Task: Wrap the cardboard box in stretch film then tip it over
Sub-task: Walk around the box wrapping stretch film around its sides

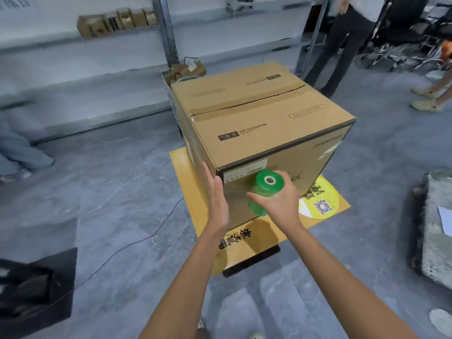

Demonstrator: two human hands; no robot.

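A large brown cardboard box (256,113) printed "AIR CUSHION" stands upright on a flat yellow cardboard sheet (188,182) on the grey floor. My right hand (281,199) grips a green roll of stretch film (263,192) held upright against the box's near face. A short clear stretch of film runs from the roll to the box's near left corner. My left hand (216,199) presses flat, fingers straight, on that corner where the film ends.
White metal shelving (97,77) with small boxes runs behind the box. A person in dark trousers (342,50) stands at the back right, another person's feet (428,99) farther right. A grey block (435,231) lies right, a black tray (36,289) lower left, a thin cable (137,241) on the floor.
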